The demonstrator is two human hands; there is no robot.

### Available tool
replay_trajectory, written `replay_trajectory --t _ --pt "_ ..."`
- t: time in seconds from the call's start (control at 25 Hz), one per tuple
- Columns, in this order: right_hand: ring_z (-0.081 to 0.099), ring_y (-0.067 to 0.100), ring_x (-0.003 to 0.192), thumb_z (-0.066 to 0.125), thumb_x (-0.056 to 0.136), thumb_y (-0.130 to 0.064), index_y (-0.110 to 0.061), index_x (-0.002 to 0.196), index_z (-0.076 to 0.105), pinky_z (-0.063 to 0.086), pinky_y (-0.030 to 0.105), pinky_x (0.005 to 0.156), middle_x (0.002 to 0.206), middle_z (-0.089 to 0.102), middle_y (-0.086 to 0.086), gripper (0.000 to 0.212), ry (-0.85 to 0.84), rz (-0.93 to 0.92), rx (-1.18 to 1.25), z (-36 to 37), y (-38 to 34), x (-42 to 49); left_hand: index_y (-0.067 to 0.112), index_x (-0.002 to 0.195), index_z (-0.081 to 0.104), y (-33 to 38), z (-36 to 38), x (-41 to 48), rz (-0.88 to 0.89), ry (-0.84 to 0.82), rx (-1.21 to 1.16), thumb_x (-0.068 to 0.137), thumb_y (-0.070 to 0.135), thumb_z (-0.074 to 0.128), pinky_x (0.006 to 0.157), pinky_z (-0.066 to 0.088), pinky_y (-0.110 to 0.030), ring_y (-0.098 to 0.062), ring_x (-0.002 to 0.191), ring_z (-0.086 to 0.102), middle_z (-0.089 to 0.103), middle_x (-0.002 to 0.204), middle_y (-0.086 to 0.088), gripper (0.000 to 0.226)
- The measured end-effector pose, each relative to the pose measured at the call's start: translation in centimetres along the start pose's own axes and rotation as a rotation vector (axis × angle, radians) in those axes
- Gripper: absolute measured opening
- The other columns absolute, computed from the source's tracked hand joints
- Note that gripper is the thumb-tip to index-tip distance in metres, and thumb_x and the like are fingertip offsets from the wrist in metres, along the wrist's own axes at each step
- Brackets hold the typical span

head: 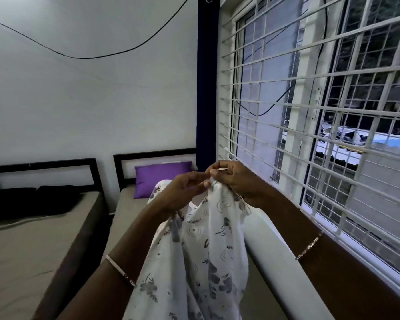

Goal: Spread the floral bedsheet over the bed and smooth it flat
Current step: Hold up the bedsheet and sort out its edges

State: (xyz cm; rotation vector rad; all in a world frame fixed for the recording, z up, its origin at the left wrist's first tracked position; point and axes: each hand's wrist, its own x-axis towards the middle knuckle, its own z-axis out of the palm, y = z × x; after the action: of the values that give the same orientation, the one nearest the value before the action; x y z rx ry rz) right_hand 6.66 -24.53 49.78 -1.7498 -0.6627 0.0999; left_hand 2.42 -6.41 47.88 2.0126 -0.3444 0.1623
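Nearest your lens hangs the floral bedsheet [208,255], a white cloth printed with grey sprigs and pale rings, bunched and falling in loose folds from your raised hands down past the bottom of the frame, in front of the near end of the bed [125,215] by the window [310,112]. Your left hand [183,192] and right hand [233,179] meet at the top of the bundle, fingers curled close and pinching a small piece of the sheet's edge between thumb and fingertips, the two hands almost touching. A thin bangle [120,270] sits on each forearm.

The step in hand looks to be finding an edge or corner of the sheet so that it can be opened out; nothing is yet laid on the mattress, whose plain tan cover shows bare up to the purple pillow [162,179] at the headboard. Your next move likely calls for working your hands apart along the hem until the cloth hangs wide, then casting it forward toward the pillow end, keeping it off the window ledge on your right. The fabric reads as thin and limp, likely to cling in creases and need smoothing from the middle out to the bed's edges. A second bed [32,239] with a dark pillow stands alongside, to your left
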Motion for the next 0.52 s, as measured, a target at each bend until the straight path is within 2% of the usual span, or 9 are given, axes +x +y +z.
replay_trajectory --t 0.12,0.24,0.36,0.44,0.52 --pt "0.065 0.007 0.081 0.057 0.095 -0.013 -0.008 0.107 0.062 0.054 0.018 0.075 0.092 0.068 0.002 0.014 -0.039 -0.012 0.039 0.9 -0.9 -0.4 -0.001 0.102 0.066 -0.2 0.1 -0.6 0.007 -0.057 -0.061 0.095 0.025 0.056 0.062 0.044 -0.016 0.0 0.066 0.055 0.064 0.08 0.0 0.029" --pt "0.067 0.009 0.083 0.066 0.089 -0.015 -0.008 0.112 0.062 0.055 0.019 0.076 0.092 0.071 0.006 0.024 -0.038 -0.007 -0.022 0.8 -0.7 -0.8 -0.001 0.091 0.066 -0.9 -0.7 -1.2 0.033 0.02 -0.132 0.094 0.03 0.058 0.068 0.043 -0.037 -0.021 0.072 0.053 0.061 0.079 -0.013 0.031" --pt "0.065 0.001 0.074 0.073 0.082 -0.008 -0.009 0.108 0.066 0.051 0.014 0.064 0.089 0.07 0.001 0.027 -0.057 0.04 -0.223 0.8 0.2 -1.2 0.004 0.085 0.068 -1.3 -1.4 -1.7 0.02 0.138 -0.214 0.093 0.026 0.06 0.068 0.044 -0.041 -0.025 0.071 0.055 0.063 0.077 -0.015 0.025" --pt "0.061 0.0 0.067 0.073 0.079 -0.007 -0.014 0.099 0.07 0.045 0.01 0.057 0.084 0.068 -0.002 0.022 0.035 0.043 -0.419 1.5 1.4 -1.6 0.001 0.084 0.067 -1.7 -2.0 -2.2 0.009 0.188 -0.224 0.093 0.027 0.06 0.069 0.045 -0.041 -0.026 0.07 0.056 0.064 0.076 -0.02 0.028" --pt "0.061 0.008 0.065 0.073 0.077 -0.012 -0.017 0.088 0.073 0.05 0.023 0.056 0.078 0.07 0.0 0.012 0.17 0.058 -0.492 2.0 3.0 -2.0 0.003 0.084 0.068 -2.2 -2.7 -2.9 0.002 0.19 -0.217 0.092 0.031 0.06 0.069 0.046 -0.04 -0.027 0.069 0.058 0.065 0.079 -0.027 0.03"
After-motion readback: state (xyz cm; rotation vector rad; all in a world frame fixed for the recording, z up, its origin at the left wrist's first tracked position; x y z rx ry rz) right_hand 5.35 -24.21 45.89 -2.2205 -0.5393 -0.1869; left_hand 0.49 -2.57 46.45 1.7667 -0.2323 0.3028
